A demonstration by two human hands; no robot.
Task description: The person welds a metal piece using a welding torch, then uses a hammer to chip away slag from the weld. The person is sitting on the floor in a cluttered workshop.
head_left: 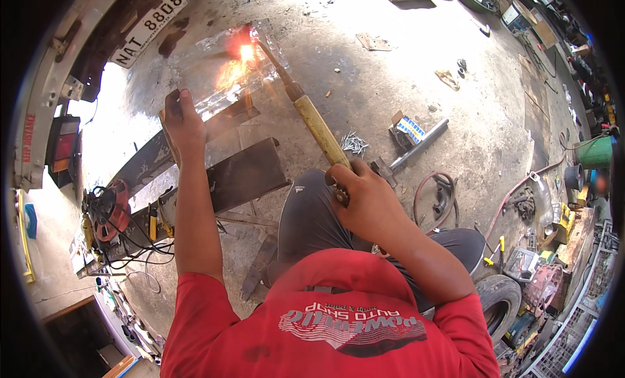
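Burning looks unfinished: right hand point(361, 194) grips gas torch point(319, 127), flame point(247, 52) beyond its fingers; left hand point(187, 127) clasps narrow strip point(168, 135)

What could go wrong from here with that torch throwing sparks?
The bare left hand is close to the sparks and might get burned. The torch is in the bare right hand; a slip could swing its hot tip around. Stray sparks might reach the blue-and-white box.

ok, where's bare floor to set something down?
Free: floor between the flat scrap and the blue-white box; floor just right of the metal tube. Crowded: steel channels by the left hand; the picture's right edge, around the tyre.
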